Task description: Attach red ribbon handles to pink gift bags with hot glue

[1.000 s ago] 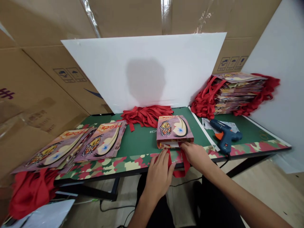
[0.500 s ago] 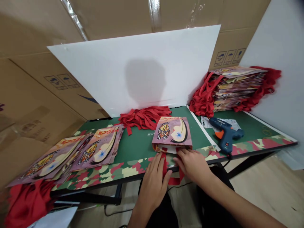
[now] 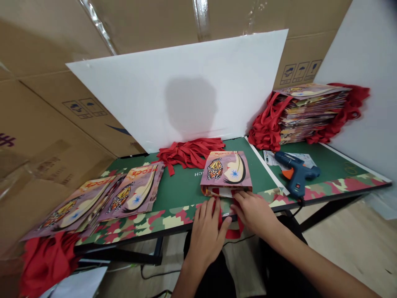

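A flat paper bag printed with a butterfly (image 3: pixel 226 171) lies on the green table mat (image 3: pixel 182 186), its open mouth toward me. My left hand (image 3: pixel 208 231) lies flat with fingers stretched, pressing the bag's red ribbon handle (image 3: pixel 231 231) at the mouth. My right hand (image 3: pixel 254 211) rests beside it, fingers bent down on the bag's near edge and the ribbon. The handle's loop hangs over the table edge below my hands.
A loose pile of red ribbons (image 3: pixel 189 151) lies behind the bag. Fanned flat bags (image 3: pixel 102 196) lie left. A blue glue gun (image 3: pixel 296 171) sits right, a tall stack of handled bags (image 3: pixel 310 111) behind it. A white board (image 3: pixel 186 91) and cardboard boxes stand at the back.
Both hands have shifted slightly along the bag's mouth, the left moving up onto the ribbon. The view has swung a little; the bag stays in place.
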Tool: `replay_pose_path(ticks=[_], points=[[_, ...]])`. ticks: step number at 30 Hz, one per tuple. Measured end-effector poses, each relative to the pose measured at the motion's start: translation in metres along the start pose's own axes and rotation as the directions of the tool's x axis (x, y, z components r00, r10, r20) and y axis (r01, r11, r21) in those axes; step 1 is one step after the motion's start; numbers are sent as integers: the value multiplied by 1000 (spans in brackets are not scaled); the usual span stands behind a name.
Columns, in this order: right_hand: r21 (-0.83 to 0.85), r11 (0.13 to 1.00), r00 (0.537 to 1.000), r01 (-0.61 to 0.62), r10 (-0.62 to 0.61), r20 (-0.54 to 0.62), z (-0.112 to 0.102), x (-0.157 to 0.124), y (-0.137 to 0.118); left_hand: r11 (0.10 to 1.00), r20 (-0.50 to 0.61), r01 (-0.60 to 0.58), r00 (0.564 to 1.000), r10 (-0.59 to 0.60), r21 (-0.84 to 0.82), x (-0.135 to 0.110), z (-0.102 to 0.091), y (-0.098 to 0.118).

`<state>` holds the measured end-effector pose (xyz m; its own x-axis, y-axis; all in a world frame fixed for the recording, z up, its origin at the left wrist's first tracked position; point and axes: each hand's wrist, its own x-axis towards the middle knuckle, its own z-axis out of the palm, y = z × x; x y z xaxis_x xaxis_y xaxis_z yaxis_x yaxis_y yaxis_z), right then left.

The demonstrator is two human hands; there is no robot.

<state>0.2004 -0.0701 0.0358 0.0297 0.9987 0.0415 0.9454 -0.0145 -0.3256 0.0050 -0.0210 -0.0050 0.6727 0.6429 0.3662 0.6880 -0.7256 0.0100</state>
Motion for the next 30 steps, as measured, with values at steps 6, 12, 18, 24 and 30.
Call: replay_pose_path(ticks=[6,12,18,24,30], points=[[43,999,1000,11,-10,-23,3,4,7,999,-55,-48,997,47,-19,-4,1,-5],[93,995,1000,23,-21,-16,5,9,16,996,-68,-84,994,82,-27,-4,-8,-6],[185,982,996,33,-18,-85,11,20,28,987,-133,-87,989,68,-136,21,-8,-16],[122,992,989,11,7,-145,13,42,35,998,128,-2,992,10,-62,55,-8,-20],[26,998,994,-50,52,-91,6,55,32,993,348,113,932,-97,-25,76,-27,-10]])
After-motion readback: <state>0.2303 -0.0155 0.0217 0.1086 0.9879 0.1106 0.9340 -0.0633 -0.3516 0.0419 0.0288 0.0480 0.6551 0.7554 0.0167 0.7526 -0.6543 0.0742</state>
